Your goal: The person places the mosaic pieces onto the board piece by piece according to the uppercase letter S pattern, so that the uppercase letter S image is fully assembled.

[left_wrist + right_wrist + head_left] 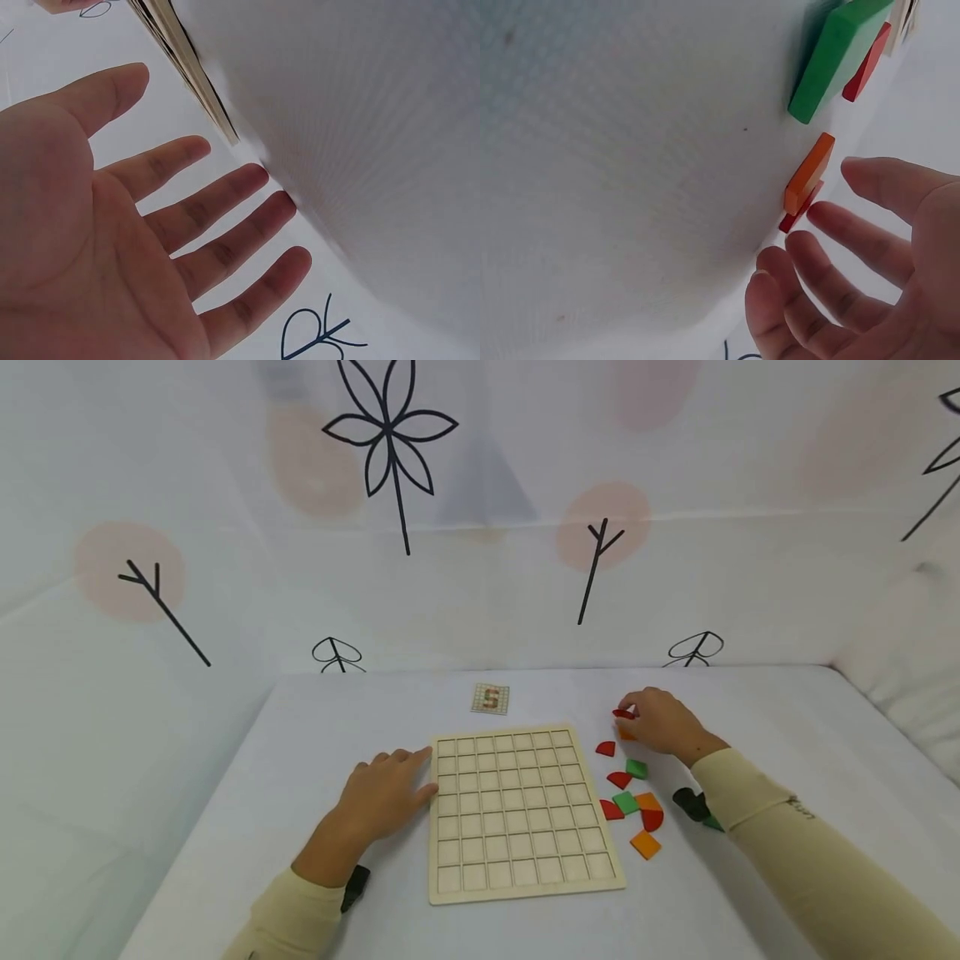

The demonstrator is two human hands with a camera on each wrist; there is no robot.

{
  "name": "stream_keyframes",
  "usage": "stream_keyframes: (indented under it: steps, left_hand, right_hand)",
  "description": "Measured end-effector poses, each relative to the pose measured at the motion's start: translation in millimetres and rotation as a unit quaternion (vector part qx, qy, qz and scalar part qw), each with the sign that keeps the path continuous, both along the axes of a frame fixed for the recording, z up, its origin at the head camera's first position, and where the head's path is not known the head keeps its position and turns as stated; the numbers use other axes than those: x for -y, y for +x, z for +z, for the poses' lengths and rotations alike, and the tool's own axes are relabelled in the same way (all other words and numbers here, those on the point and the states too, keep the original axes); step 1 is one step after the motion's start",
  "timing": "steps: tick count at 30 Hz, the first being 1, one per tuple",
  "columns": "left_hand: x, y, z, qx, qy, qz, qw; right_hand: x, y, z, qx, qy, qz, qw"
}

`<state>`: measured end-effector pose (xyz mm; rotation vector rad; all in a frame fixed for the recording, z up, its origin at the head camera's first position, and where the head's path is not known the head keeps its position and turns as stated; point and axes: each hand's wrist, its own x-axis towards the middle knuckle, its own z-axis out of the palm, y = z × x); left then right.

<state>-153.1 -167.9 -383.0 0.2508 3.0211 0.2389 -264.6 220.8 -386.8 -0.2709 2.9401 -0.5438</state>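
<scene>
A pale wooden grid board [525, 894] lies flat on the white table, its square cells bare. My left hand [386, 793] rests at the board's left side, fingers spread, index fingertip and thumb right at the edge. The left wrist view shows its palm with nothing in it. Beyond the board's right side, my right hand [663, 722] reaches down over a red quarter-circle piece [801, 208] and an orange piece [810, 174]. Thumb and index finger stand apart on either side of the red piece, which lies on the table. The other fingers are bent loosely.
Right of the board lie several loose pieces: red quarter circles [606, 748], green squares [637, 768] and an orange square [645, 844]. A small pattern card [491, 699] with an S-like figure is behind the board. Patterned cloth [487, 593] hangs at the back.
</scene>
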Motion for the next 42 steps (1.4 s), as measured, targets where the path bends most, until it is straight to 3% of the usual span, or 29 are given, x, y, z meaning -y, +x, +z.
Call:
stream_keyframes:
  steps: [10,24,30,37,42]
  left_hand:
    - [-1.2,0.9,2.4,0.001,0.004,-0.006,1.0000]
    - [-4.7,-1.3,3.0,0.031,-0.014,-0.012,0.9993]
    - [-8.8,-1.8,4.8,0.036,-0.007,-0.006,0.9993]
    - [-15.5,-5.5,6.6,0.036,0.000,-0.014,0.9992]
    - [-11.8,-2.3,6.0,0.046,-0.006,-0.006,0.9989]
  right_hand:
    - [-0.2,-1.7,-2.2,-0.007,0.018,-0.005,1.000]
    - [-1.5,-1.6,1.2,0.024,-0.004,0.000,1.000]
    - [-5.7,-0.3,5.6,0.038,-0.007,0.014,0.999]
    - [-14.5,2.5,9.0,0.025,0.005,0.035,0.999]
    - [-13.7,4.5,4.1,0.018,0.008,0.057,0.998]
